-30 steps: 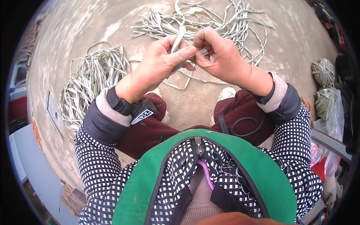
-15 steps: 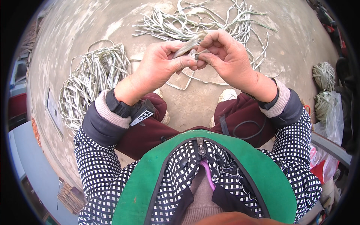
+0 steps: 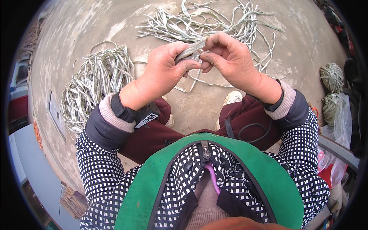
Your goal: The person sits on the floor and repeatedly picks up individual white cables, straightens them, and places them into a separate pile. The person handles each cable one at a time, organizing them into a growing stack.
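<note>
Between my two hands is a flat, pale grey-green fibre strip (image 3: pixel 193 48), folded over where the fingers meet. My left hand (image 3: pixel 164 65) is closed round its lower part, the thumb pressing from below. With thumb and fingertips, my right hand (image 3: pixel 229 57) pinches the strip's other end. Just past the hands, a loose spread of the same strips (image 3: pixel 207 21) lies on the concrete floor. Another heap of strips (image 3: pixel 96 82) rests to the left of my left forearm. The exact fold or knot is partly hidden by my fingers.
Two wound bundles of strip (image 3: pixel 332 78) sit at the right edge, beside a clear plastic bag (image 3: pixel 339 119). A grey metal bar (image 3: pixel 337 151) runs below them. A light blue-grey surface (image 3: pixel 38 168) stands at the lower left, next to a bundle of thin sticks (image 3: pixel 73 203).
My thumbs have drawn slightly apart, and the small bunched part of the strip between them is less visible. My left hand has shifted a little; the heaps stay put.
</note>
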